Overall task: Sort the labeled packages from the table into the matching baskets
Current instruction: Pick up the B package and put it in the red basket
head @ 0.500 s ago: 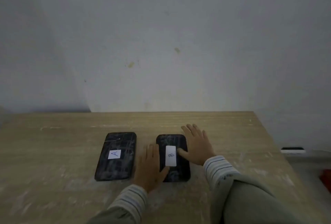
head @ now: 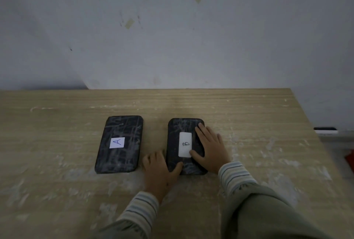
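Observation:
Two flat black packages lie side by side on a wooden table (head: 239,108). The left package (head: 119,160) bears a white label marked A. The right package (head: 177,127) bears a white label marked B. My left hand (head: 158,171) rests at the B package's left edge, thumb on its near corner. My right hand (head: 211,148) lies flat on its right half, thumb on the label's lower end. Both hands press the B package from either side; it stays flat on the table. No baskets are in view.
A pale wall stands right behind the table's far edge. The table's right edge runs diagonally at the right; beyond it are a white and black object (head: 325,130) on the floor and something red (head: 350,159).
My right hand has slid left from beside the B package onto its right half. The left hand holds nearly the same spot. The camera view has tilted slightly.

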